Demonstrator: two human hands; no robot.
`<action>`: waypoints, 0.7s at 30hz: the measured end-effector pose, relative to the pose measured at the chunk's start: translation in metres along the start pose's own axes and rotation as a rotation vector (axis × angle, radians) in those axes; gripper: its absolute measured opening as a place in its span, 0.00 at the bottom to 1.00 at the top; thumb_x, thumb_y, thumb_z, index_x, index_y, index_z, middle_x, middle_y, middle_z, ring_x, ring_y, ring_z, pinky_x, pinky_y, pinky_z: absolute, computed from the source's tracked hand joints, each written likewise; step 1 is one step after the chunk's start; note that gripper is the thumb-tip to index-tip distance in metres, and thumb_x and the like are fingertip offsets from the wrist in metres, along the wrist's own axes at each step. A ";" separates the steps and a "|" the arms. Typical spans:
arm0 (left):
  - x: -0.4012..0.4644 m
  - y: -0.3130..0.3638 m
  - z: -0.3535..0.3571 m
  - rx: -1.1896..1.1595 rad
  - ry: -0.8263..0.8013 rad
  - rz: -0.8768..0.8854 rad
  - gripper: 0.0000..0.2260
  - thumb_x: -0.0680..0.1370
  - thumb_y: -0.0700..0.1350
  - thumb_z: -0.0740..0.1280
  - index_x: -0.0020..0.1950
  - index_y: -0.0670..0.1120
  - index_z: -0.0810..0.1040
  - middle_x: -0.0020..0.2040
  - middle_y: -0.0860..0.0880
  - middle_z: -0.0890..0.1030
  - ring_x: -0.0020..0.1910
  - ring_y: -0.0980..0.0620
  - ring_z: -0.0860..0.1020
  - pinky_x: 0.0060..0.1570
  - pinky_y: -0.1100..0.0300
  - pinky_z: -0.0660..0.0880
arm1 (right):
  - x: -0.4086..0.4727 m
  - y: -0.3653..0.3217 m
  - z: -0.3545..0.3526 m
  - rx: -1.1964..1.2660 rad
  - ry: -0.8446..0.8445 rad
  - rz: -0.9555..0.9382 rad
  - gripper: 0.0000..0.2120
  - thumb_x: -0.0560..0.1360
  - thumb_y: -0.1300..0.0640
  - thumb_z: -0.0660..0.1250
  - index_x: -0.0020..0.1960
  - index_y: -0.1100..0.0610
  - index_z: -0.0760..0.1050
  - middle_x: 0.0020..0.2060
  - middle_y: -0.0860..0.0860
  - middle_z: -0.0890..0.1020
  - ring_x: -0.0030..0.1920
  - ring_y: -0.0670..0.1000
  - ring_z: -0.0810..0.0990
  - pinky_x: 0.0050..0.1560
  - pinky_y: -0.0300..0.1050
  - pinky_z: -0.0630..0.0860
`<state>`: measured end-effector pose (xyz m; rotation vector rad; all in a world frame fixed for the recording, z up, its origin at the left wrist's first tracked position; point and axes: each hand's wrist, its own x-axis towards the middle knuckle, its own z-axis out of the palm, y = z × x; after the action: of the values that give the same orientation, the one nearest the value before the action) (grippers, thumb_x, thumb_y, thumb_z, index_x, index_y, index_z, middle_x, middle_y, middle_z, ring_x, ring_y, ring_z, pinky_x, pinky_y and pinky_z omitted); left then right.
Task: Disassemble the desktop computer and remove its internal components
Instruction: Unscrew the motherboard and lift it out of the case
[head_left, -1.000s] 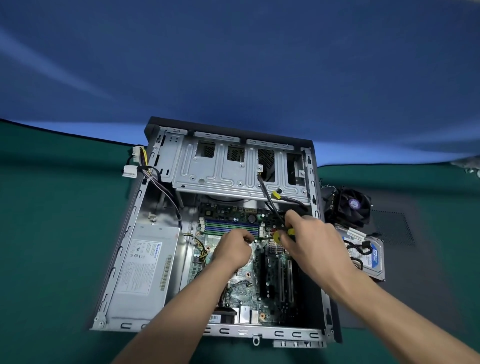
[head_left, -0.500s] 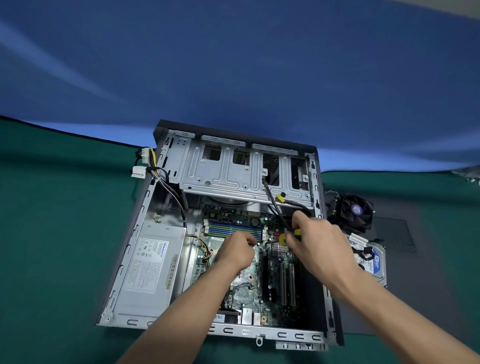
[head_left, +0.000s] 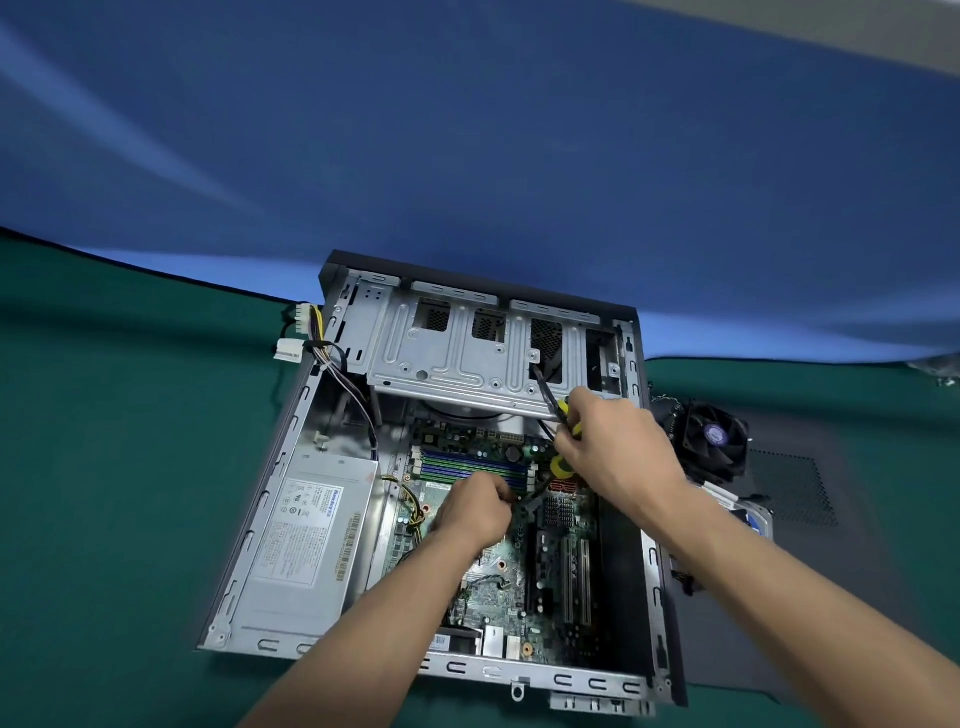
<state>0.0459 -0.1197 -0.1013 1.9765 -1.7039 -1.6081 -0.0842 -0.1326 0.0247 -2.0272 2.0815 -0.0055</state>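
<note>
- The open computer case (head_left: 291, 499) lies flat on the green bench (head_left: 114, 467), its side panel off and its inside facing the camera.
- The motherboard (head_left: 524, 582) sits in the floor of the case, toward the case's right half, with blue and green memory slots (head_left: 467, 465) along its far part.
- The grey power supply (head_left: 306, 540) with its white label fills the near-left corner of the case, just beside the motherboard.
- A bare metal drive cage (head_left: 467, 353) spans the far end of the case, above the motherboard.
- A bundle of coloured wires with white plugs (head_left: 298, 332) hangs out over the far-left edge of the case onto the bench.
- The left hand (head_left: 472, 512) rests over the middle of the motherboard; its fingers are curled tight, and what they pinch is hidden beneath them.
- The right hand (head_left: 615, 457) is over the far-right part of the motherboard, fingers closed around a black cable with yellow connectors (head_left: 563, 465); the cable runs up to the drive cage.
- Outside the case, just beside its right wall, a black cooler fan (head_left: 714, 441) lies on the bench.
- A hard drive (head_left: 753, 519) lies near the fan, partly hidden behind the right forearm.
- A dark perforated panel (head_left: 789, 493) lies flat on the bench under these loose parts, right of the case.
</note>
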 end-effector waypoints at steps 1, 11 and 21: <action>0.000 0.000 0.000 -0.008 0.004 0.003 0.15 0.76 0.35 0.59 0.54 0.49 0.80 0.56 0.45 0.79 0.52 0.40 0.78 0.53 0.44 0.76 | 0.000 0.004 -0.003 0.005 -0.041 -0.011 0.08 0.76 0.51 0.63 0.45 0.54 0.67 0.32 0.50 0.73 0.34 0.54 0.72 0.34 0.44 0.66; 0.003 -0.001 0.001 -0.013 0.016 0.000 0.14 0.75 0.35 0.59 0.51 0.49 0.81 0.55 0.47 0.80 0.51 0.44 0.78 0.54 0.48 0.76 | -0.013 0.002 -0.006 -0.181 -0.065 0.052 0.22 0.76 0.37 0.58 0.39 0.55 0.66 0.30 0.50 0.70 0.33 0.55 0.71 0.30 0.44 0.64; 0.005 -0.002 0.002 0.028 0.018 0.007 0.14 0.75 0.35 0.59 0.52 0.48 0.81 0.55 0.46 0.80 0.53 0.45 0.78 0.55 0.49 0.75 | -0.015 -0.016 -0.009 0.064 -0.121 0.055 0.10 0.77 0.54 0.64 0.55 0.55 0.66 0.47 0.53 0.71 0.49 0.57 0.74 0.42 0.45 0.66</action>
<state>0.0453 -0.1219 -0.1069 1.9888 -1.7347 -1.5678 -0.0696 -0.1201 0.0389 -1.8843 2.0355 0.0586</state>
